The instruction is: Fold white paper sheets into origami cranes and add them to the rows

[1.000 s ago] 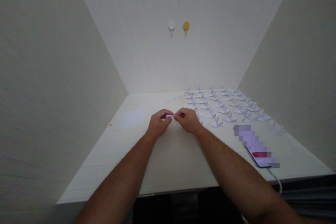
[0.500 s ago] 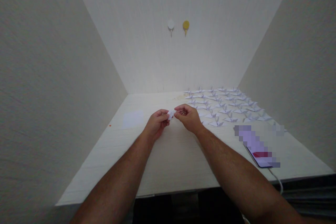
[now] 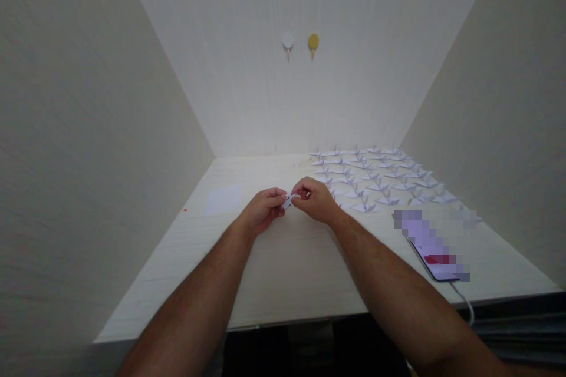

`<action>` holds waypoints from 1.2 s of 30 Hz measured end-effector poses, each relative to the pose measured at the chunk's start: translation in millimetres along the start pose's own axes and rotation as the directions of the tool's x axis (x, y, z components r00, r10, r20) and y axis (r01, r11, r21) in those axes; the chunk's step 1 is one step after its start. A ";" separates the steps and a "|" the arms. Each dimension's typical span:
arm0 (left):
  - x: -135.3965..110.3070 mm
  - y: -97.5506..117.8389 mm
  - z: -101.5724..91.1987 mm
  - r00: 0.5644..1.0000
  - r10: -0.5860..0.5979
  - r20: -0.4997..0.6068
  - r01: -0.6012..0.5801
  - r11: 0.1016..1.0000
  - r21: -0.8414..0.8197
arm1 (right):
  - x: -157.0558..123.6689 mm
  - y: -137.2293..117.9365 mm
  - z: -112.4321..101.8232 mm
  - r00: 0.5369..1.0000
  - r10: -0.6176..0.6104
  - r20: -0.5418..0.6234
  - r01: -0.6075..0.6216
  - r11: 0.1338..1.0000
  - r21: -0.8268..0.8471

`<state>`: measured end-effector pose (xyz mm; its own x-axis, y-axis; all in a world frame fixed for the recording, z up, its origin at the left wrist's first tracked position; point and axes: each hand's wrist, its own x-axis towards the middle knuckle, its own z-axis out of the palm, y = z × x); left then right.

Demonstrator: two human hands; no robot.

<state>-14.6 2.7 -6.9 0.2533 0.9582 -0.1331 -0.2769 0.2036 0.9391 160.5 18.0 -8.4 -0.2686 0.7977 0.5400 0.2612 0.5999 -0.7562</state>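
Over the white table [image 3: 287, 271], the left hand [image 3: 264, 210] and right hand [image 3: 315, 199] both pinch a small folded white paper [image 3: 288, 201]. It has turned narrower side up within half a second; shaping seems unfinished.

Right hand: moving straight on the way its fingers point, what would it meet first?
Beyond the folded paper it pinches, the right hand would likely meet the left hand; depth is unclear from this one view.

1 small folded white paper [image 3: 287, 201] is held tilted.
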 end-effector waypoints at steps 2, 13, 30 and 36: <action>-1.0 1.5 -2.4 0.998 -0.044 0.052 0.044 0.999 0.002 | 0.3 -1.2 -1.3 0.999 -0.034 0.034 0.034 0.999 -0.016; -5.3 4.9 -5.5 0.991 -0.085 0.103 0.071 0.989 0.132 | 0.8 -1.5 -1.8 0.988 -0.095 0.121 0.080 0.989 0.125; -0.3 0.9 1.7 0.952 0.306 -0.020 -0.268 0.863 0.428 | 1.3 1.9 1.9 0.941 0.314 0.128 -0.336 0.913 0.232; 1.6 0.4 1.5 0.940 0.340 -0.033 -0.281 0.825 0.490 | 1.2 0.1 0.4 0.919 0.364 0.152 -0.388 0.904 0.180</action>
<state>-13.0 4.0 -6.2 0.1132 0.9764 0.1839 0.1549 -0.2002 0.9674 159.8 19.0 -8.0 -0.2923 0.9420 0.1651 0.1730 0.2219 -0.9596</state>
